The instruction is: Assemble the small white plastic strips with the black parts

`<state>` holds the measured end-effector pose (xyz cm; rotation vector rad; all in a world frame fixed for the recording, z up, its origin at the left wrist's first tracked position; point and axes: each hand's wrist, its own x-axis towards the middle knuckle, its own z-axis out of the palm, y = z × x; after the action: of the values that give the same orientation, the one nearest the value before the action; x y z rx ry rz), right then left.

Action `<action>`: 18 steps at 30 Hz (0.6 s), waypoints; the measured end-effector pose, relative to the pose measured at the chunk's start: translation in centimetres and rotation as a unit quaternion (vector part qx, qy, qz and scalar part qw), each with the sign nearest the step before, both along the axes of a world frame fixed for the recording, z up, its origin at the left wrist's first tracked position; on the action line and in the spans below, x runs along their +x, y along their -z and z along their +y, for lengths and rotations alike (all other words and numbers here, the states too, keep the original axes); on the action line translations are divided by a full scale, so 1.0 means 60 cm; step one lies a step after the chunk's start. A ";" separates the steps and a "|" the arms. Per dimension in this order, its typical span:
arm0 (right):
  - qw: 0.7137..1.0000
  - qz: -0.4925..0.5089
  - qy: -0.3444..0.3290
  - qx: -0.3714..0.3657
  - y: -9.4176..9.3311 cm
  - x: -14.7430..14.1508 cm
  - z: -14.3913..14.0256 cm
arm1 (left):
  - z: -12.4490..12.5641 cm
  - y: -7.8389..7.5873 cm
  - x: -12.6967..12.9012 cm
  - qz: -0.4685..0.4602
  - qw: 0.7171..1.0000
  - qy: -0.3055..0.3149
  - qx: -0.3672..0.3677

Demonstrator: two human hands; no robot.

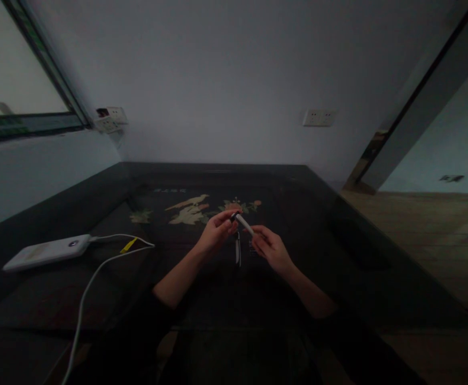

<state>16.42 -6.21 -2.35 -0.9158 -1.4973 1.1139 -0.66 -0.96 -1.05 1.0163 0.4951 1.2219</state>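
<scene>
Both my hands meet over the middle of a dark table (98,214). My right hand (272,248) holds a slim white pen-like stick (245,224) by its lower end. My left hand (217,232) pinches the stick's dark upper tip between thumb and fingers. Below the hands a second slim object (238,251), dark with a pale edge, lies on the table. The scene is dim and small details are hard to make out.
A white power bank (45,251) lies at the left of the table, with a white cable (93,272) and a yellow tag (129,245) running toward me. The tabletop carries a bird and flower inlay (189,209). Wall sockets (319,117) sit behind; floor lies right.
</scene>
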 end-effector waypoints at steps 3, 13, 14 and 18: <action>1.000 -0.024 0.018 0.009 0.002 0.001 0.000 | 0.002 0.003 0.001 0.003 1.000 -0.001 0.009; 0.999 -0.048 0.022 0.013 0.005 0.005 0.003 | -0.001 0.001 -0.001 0.037 0.999 -0.008 0.022; 0.999 -0.047 0.021 0.005 0.005 0.005 0.003 | -0.001 0.000 -0.001 0.038 0.999 -0.010 0.022; 0.998 -0.046 0.034 0.000 0.004 0.005 0.004 | 0.002 0.002 -0.001 0.033 0.999 -0.012 0.015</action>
<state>16.70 -5.96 -2.61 -1.0231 -1.5281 1.0342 -0.70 -0.85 -1.16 1.0815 0.5425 1.2237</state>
